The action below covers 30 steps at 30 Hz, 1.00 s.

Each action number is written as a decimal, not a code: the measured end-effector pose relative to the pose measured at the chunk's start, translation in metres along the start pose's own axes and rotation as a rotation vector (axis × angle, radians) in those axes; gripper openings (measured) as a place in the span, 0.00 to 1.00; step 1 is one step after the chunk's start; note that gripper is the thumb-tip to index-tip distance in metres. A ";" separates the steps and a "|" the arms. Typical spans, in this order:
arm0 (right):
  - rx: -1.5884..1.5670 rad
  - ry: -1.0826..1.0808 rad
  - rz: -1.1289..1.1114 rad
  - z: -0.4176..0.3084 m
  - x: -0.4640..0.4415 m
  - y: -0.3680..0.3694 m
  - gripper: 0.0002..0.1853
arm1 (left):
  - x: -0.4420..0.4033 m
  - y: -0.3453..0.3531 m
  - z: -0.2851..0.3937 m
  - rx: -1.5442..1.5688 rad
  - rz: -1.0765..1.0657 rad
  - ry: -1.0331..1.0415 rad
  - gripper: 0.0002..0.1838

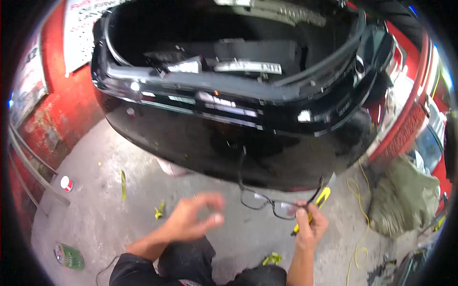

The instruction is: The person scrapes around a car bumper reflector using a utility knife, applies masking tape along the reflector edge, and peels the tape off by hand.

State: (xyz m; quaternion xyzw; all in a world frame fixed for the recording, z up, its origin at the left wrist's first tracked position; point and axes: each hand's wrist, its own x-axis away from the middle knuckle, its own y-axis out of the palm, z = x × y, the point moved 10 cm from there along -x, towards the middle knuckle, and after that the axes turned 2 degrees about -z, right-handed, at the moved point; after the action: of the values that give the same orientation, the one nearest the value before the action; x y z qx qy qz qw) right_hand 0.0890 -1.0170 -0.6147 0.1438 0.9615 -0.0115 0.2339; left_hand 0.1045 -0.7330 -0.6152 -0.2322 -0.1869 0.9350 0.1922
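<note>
My right hand [312,223] is closed on a pair of black-framed eyeglasses [273,202], pinched near one lens. A yellow utility knife [323,196] with its blade showing sits in the same hand, behind the glasses. One temple arm of the glasses reaches up in front of the car's black bumper [200,131]. To the left, my left hand [198,215] is raised over the floor with thumb and fingers apart, slightly blurred and holding nothing.
The car's rear opening [257,66] lies ahead. Yellow tape scraps [160,210] dot the concrete floor [105,190]. A green can [69,256] stands lower left, a red-and-white container [66,184] above it. At right are a green-grey bag [405,198] and a yellow cord [359,205].
</note>
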 end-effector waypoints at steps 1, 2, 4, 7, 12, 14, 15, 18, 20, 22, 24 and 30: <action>0.029 0.011 0.006 0.002 0.001 -0.002 0.09 | 0.011 0.017 0.001 0.065 -0.253 0.021 0.19; 0.056 0.026 0.008 0.009 0.001 -0.006 0.10 | 0.023 0.042 0.033 0.268 -0.590 0.145 0.12; 0.262 -0.072 -0.260 0.026 0.001 0.000 0.08 | 0.063 0.085 0.080 0.601 -0.992 0.578 0.14; 0.396 -0.032 -0.564 0.018 0.009 0.028 0.09 | 0.060 0.102 0.093 0.759 -0.833 0.651 0.07; 0.388 0.475 -0.760 0.035 0.014 0.048 0.12 | 0.017 0.086 0.077 0.834 -0.900 0.306 0.05; 0.495 0.556 -0.764 0.020 0.010 0.044 0.13 | 0.003 0.079 0.088 0.872 -0.906 0.189 0.07; 0.506 0.577 -0.802 0.012 0.010 0.039 0.13 | -0.003 0.076 0.098 0.900 -0.901 0.141 0.09; 0.584 0.400 -1.000 -0.020 0.012 0.043 0.15 | -0.023 0.059 0.157 1.043 -0.833 0.017 0.14; 0.894 0.372 -1.171 -0.019 0.029 0.034 0.17 | -0.045 0.036 0.209 1.198 -0.663 -0.116 0.17; 0.654 0.601 -1.080 -0.016 0.034 0.010 0.12 | -0.068 -0.033 0.251 1.286 -0.354 -0.614 0.19; 0.549 0.559 -1.150 -0.059 0.023 0.019 0.11 | -0.080 -0.081 0.281 1.316 0.150 -0.285 0.16; 0.759 0.318 -1.627 -0.176 -0.029 0.089 0.11 | -0.053 -0.148 0.453 1.529 0.295 -0.068 0.16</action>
State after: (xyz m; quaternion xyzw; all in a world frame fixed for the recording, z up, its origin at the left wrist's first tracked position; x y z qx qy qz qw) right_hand 0.0598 -0.9235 -0.4406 -0.5117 0.7187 -0.4686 -0.0447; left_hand -0.0416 -0.7480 -0.1587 -0.0290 0.5365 0.8268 0.1668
